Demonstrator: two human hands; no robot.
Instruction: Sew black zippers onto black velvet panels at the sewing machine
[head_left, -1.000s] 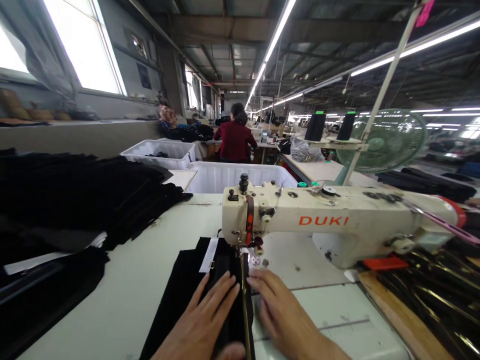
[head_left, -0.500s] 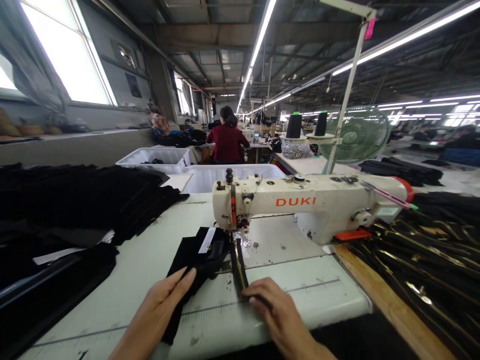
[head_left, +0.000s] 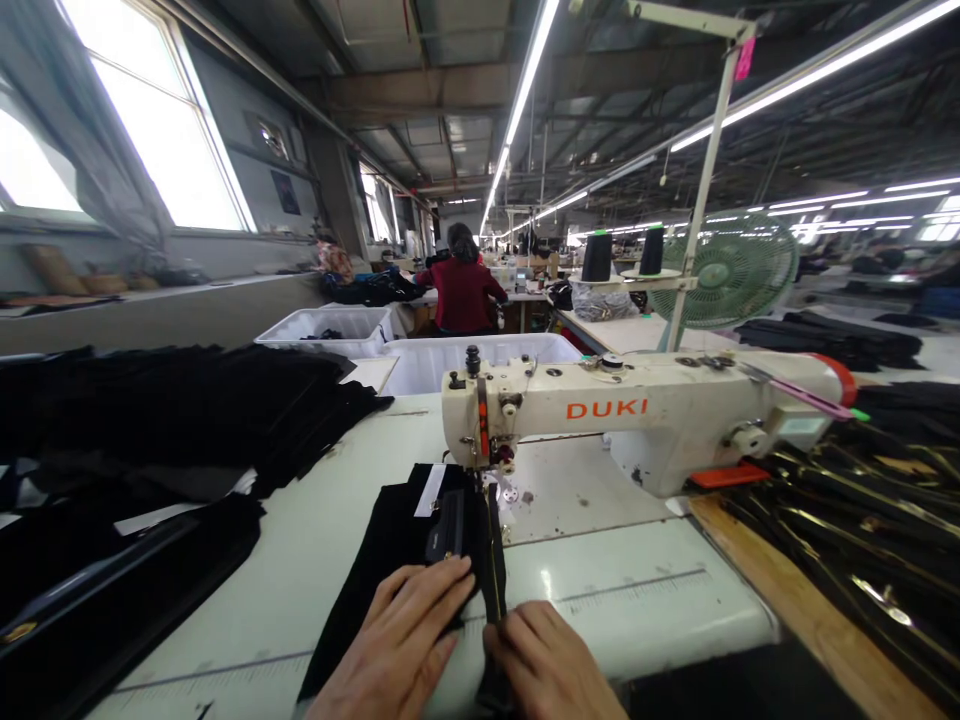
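In the head view, a person's two bare hands are working at a sewing machine (head_left: 555, 410). The left hand (head_left: 409, 630) is lying palm down with fingers nearly together, pressing on a black fabric panel (head_left: 356, 590), apparently to hold it flat on the worktable (head_left: 300, 540). Just right of it, the right hand (head_left: 547, 655) is curling its fingers around the near end of a black zipper strip (head_left: 493, 555), seemingly to hold it straight; the strip is running forward from that grip towards the needle area, alongside the panel. Directly ahead of the left fingertips, a dark pouch-like piece (head_left: 448, 520) is resting on the panel, with a white label (head_left: 430, 490) lying beyond. Well left of the left hand, black cloth (head_left: 180, 410) is lying piled; right of the right hand, loose zippers (head_left: 847, 540) are lying within side reach. Ahead and right of the grip, the machine's arm is showing "DUKI" in orange. Any lettering on the label or pouch is staying too small to read.
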